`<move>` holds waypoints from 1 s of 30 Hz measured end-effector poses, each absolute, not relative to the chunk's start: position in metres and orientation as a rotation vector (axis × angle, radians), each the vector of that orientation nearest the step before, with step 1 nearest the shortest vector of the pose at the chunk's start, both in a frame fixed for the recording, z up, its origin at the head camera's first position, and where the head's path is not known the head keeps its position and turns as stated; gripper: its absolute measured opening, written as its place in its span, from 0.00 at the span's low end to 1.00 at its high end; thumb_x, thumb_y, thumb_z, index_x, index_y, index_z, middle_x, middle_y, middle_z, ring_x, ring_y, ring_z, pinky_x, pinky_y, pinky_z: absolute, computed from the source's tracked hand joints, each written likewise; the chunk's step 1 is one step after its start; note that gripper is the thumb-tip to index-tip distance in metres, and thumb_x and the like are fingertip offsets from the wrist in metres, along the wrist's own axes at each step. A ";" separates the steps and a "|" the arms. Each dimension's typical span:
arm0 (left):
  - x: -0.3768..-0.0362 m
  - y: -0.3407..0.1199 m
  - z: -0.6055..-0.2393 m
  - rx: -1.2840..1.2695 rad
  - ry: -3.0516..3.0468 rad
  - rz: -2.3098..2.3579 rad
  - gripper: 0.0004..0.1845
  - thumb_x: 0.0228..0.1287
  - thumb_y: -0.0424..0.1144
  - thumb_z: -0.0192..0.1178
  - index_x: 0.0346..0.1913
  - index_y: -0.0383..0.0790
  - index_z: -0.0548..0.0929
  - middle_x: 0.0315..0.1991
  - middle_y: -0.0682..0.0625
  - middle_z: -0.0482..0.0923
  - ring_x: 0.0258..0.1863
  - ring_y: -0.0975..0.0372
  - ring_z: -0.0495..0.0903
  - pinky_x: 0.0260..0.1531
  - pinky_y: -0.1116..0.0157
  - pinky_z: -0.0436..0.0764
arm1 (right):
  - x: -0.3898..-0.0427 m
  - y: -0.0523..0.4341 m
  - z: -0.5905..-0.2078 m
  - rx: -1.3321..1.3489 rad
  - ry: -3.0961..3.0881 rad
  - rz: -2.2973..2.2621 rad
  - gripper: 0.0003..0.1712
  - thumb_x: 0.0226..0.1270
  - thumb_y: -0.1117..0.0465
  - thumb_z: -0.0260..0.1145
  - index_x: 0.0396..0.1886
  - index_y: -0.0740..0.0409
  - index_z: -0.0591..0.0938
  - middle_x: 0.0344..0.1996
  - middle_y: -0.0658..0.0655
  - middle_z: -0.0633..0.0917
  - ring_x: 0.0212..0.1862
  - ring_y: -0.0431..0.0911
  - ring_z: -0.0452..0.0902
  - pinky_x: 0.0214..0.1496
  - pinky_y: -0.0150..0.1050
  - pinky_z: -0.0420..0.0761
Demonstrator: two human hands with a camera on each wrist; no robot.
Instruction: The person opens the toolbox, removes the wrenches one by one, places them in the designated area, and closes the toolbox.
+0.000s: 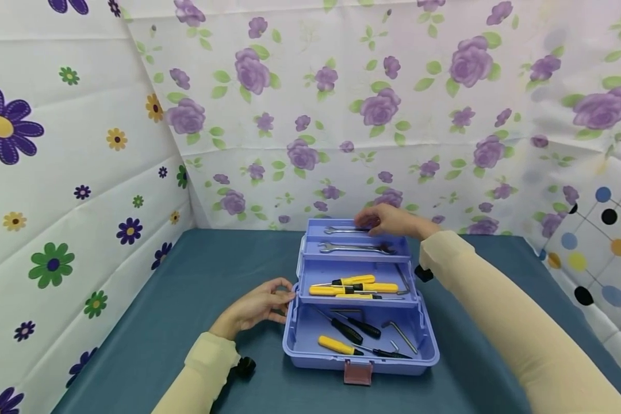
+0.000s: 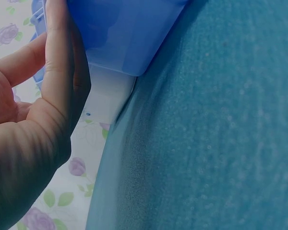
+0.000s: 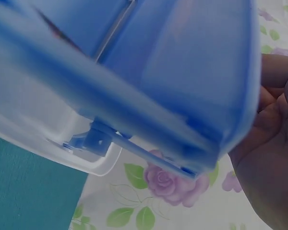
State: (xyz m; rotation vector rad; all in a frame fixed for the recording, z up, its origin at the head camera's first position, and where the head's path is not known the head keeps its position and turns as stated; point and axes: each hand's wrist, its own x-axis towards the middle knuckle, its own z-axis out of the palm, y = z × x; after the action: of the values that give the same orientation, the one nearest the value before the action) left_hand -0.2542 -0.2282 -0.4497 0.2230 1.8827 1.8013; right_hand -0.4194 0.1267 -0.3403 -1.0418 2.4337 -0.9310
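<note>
A lilac-blue toolbox (image 1: 315, 363) stands open, its trays stepped up toward the back. At its left side is my left hand (image 1: 261, 305), with straight fingers resting against the side and the thumb at the rim. My right hand (image 1: 393, 221) grips the back edge of the top tray (image 1: 331, 223) near its right corner; in the right wrist view the fingers are partly behind the tray wall. Wrenches (image 1: 349, 248) lie in the top tray. Yellow-handled screwdrivers (image 1: 383, 287) lie in the middle tray. Black-handled screwdrivers (image 1: 348, 332), a yellow-handled one (image 1: 336, 345) and hex keys (image 1: 405, 338) lie below.
The toolbox stands on a table with a dark teal cloth (image 1: 222, 259). A reddish latch (image 1: 358, 372) hangs at the box's front. Floral sheets (image 1: 300, 115) rise behind the table and at both sides.
</note>
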 end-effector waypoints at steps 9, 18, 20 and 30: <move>-0.256 -0.225 -0.450 0.215 1.881 1.798 0.16 0.79 0.42 0.60 0.57 0.36 0.70 0.38 0.46 0.82 0.37 0.58 0.83 0.40 0.58 0.89 | -0.418 0.132 -0.349 -1.135 2.508 -0.897 0.22 0.71 0.79 0.63 0.63 0.69 0.81 0.57 0.66 0.85 0.62 0.61 0.79 0.66 0.57 0.78; -0.257 -0.226 -0.451 0.192 1.875 1.803 0.15 0.79 0.41 0.59 0.57 0.37 0.70 0.39 0.45 0.80 0.36 0.58 0.83 0.40 0.59 0.89 | -0.422 0.127 -0.352 -1.184 2.560 -0.873 0.20 0.68 0.80 0.64 0.58 0.68 0.84 0.53 0.65 0.87 0.59 0.60 0.82 0.62 0.55 0.82; -0.256 -0.226 -0.451 0.195 1.877 1.804 0.15 0.79 0.41 0.59 0.57 0.37 0.70 0.38 0.45 0.81 0.36 0.58 0.83 0.40 0.59 0.89 | -0.421 0.125 -0.352 -1.183 2.579 -0.857 0.20 0.67 0.81 0.64 0.56 0.67 0.85 0.53 0.64 0.87 0.58 0.59 0.83 0.61 0.54 0.82; -0.255 -0.228 -0.450 0.188 1.884 1.808 0.15 0.79 0.40 0.59 0.58 0.36 0.69 0.38 0.46 0.82 0.36 0.58 0.83 0.40 0.59 0.89 | -0.418 0.119 -0.352 -1.206 2.677 -0.811 0.20 0.65 0.83 0.64 0.53 0.65 0.87 0.48 0.60 0.89 0.54 0.57 0.85 0.56 0.51 0.85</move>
State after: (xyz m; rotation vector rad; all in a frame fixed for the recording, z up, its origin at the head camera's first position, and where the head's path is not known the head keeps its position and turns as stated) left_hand -0.2547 -0.2276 -0.4497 0.1879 1.8835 1.8080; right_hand -0.4179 0.1186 -0.3525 -1.2061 2.6770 -0.8106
